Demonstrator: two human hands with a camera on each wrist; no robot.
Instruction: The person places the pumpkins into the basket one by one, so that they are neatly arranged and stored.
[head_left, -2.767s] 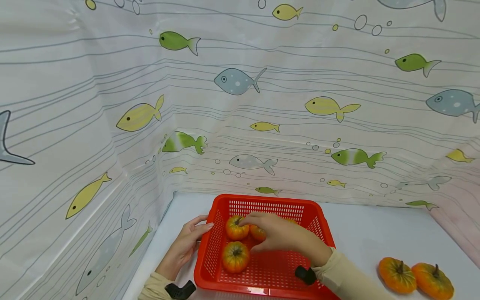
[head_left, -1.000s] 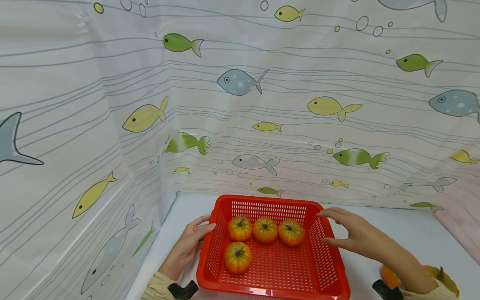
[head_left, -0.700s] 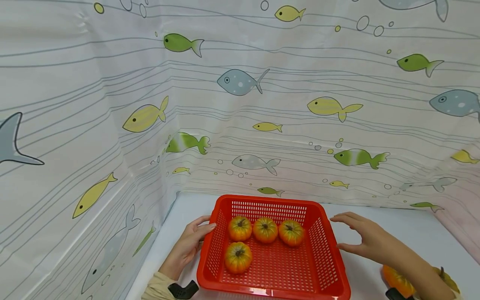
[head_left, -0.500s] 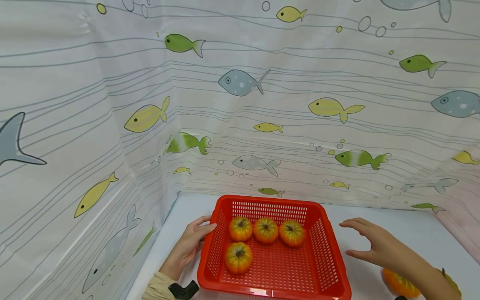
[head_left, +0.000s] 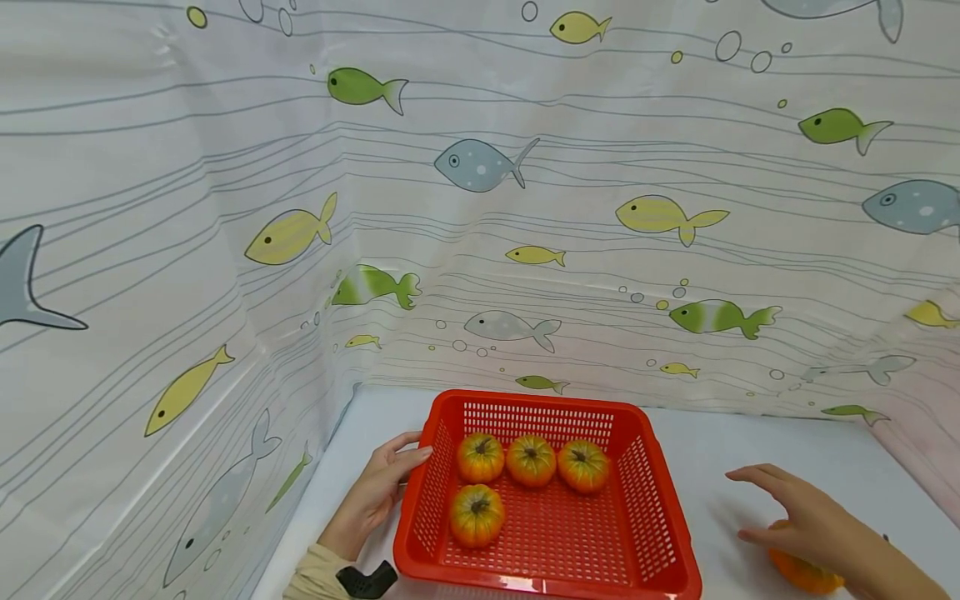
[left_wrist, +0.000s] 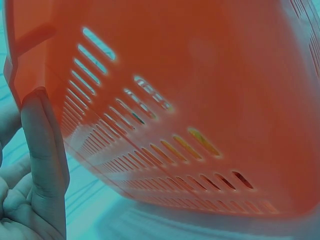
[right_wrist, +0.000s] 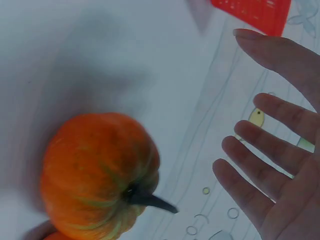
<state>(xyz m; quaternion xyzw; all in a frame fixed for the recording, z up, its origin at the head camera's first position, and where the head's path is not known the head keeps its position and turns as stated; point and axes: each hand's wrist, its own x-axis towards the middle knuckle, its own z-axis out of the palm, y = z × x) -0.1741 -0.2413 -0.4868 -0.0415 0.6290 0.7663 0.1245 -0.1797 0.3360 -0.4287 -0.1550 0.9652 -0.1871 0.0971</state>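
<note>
A red plastic basket (head_left: 540, 585) with slotted walls stands on the table, holding several small orange pumpkins (head_left: 531, 461). Three make a row along its back and one sits at front left. My left hand (head_left: 375, 487) grips the basket's left rim, its fingers against the outer wall (left_wrist: 200, 65) in the left wrist view. My right hand (head_left: 810, 521) hovers with spread, slightly bent fingers over an orange pumpkin (head_left: 806, 575) to the basket's right, partly covering it. That pumpkin (right_wrist: 100, 175) lies apart from the fingers in the right wrist view. Another pumpkin (right_wrist: 52, 237) barely shows beside it.
A white tabletop (head_left: 712, 467) lies under everything. White sheeting printed with fish (head_left: 502, 325) rises behind and to the left of the basket. A black wrist device (head_left: 366, 581) sits on the left sleeve.
My right hand has left the basket, after being over the pumpkins inside it, and moved right and down to the pumpkins outside. My left hand stays on the rim.
</note>
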